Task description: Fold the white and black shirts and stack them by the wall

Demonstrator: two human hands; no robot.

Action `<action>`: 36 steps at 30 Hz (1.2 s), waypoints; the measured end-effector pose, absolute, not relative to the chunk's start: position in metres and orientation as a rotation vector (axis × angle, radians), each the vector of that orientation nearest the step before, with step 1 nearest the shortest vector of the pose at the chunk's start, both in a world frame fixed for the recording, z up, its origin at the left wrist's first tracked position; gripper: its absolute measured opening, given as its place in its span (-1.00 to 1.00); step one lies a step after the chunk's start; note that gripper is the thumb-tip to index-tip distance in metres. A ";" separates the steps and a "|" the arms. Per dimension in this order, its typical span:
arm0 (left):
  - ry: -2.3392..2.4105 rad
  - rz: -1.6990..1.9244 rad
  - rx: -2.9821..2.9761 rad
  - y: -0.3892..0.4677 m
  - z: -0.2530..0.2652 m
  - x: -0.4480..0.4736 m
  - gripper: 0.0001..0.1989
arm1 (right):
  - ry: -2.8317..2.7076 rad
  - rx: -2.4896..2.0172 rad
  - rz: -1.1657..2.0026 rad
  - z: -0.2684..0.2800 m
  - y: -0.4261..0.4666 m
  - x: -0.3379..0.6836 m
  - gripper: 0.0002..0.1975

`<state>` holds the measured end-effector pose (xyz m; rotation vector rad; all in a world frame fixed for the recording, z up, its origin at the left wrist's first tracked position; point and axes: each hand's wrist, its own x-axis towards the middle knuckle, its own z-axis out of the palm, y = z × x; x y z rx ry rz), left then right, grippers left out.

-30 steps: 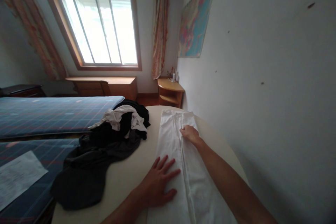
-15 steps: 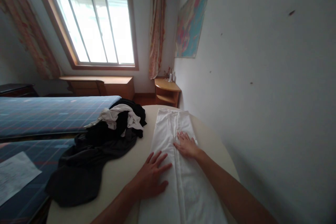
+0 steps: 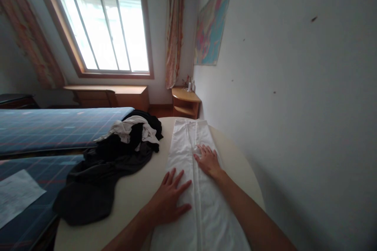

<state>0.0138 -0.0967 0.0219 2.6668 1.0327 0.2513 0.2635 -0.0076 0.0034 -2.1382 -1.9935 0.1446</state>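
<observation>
A pair of white trousers (image 3: 183, 145) lies lengthwise on the cream round table (image 3: 132, 200), its waist end toward the window and its near end running out of view at the bottom. My left hand (image 3: 170, 200) rests on the left leg with its fingers spread. Farther up, my right hand (image 3: 208, 160) lies flat on the right half, fingers apart. Neither hand grips the cloth. A seam gap runs between the two legs, to the right of my left hand.
Black, grey and white clothes (image 3: 118, 164) are heaped at the table's left side. Beyond them are blue plaid mattresses (image 3: 59, 129), with a paper sheet (image 3: 19, 194) on the nearer one. A white wall (image 3: 294, 133) stands close on the right. A corner shelf (image 3: 186, 95) is behind the table.
My right hand has turned slightly and stays flat on the trousers. My left hand has hardly moved. The whole view has shifted a little.
</observation>
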 end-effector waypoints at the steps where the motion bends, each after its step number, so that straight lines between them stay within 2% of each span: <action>1: 1.008 0.243 2.670 -0.099 0.021 0.014 -0.25 | -1.994 -2.157 0.164 0.002 -0.011 0.263 -0.29; 16: 0.940 0.244 2.678 -0.100 0.026 0.011 -0.20 | -1.999 -2.158 0.199 0.009 -0.018 0.259 -0.33; 20: 0.801 0.260 2.709 -0.104 0.031 0.017 -0.16 | -1.898 -2.166 0.080 0.022 -0.013 0.251 -0.50; 27: 0.631 0.186 2.666 -0.105 0.038 0.019 -0.22 | -1.825 -2.233 -0.115 0.034 0.007 0.241 -0.70; 36: 0.602 0.216 2.672 -0.104 0.035 0.017 -0.19 | -1.813 -2.165 -0.003 0.038 0.025 0.250 -0.69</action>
